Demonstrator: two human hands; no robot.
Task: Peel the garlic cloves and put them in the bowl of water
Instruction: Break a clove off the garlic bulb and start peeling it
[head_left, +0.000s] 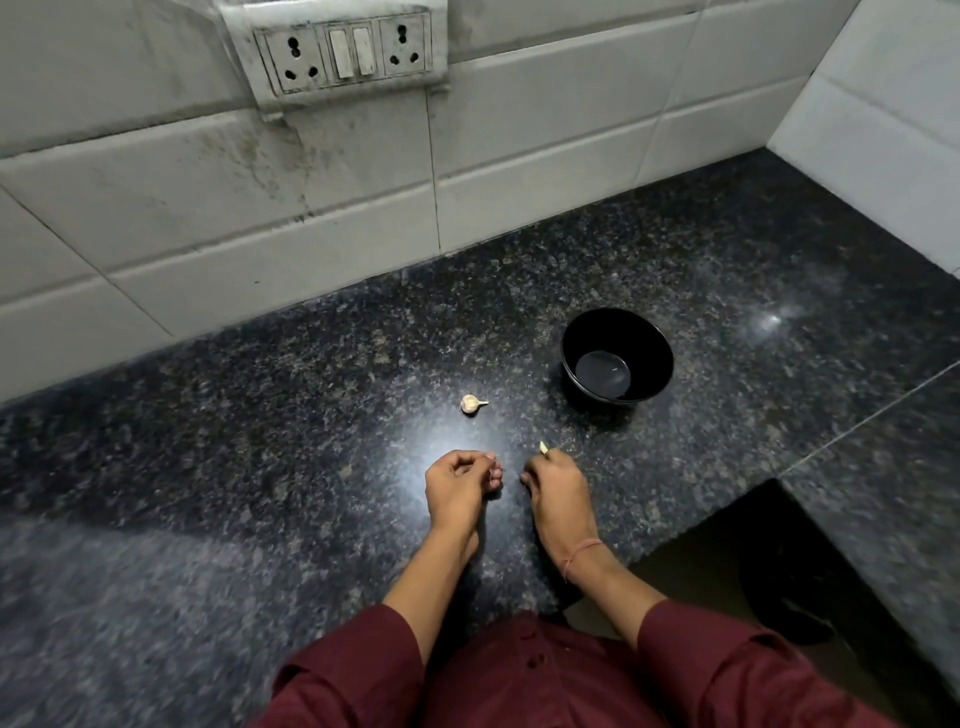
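Only the pale tip of the garlic clove (543, 447) shows beyond the right hand's (553, 486) pinching fingertips; the rest is hidden inside the grip. Just beside it, the left hand's (460, 486) curled fingers cover its palm; whether they pinch a scrap of skin is too small to tell. Nearer the person than the grip, the maroon sleeves (337, 686) are cut by the bottom edge.

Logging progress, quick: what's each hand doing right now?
Left hand: fingers curled; whether it holds anything cannot be told.
Right hand: pinching a garlic clove.
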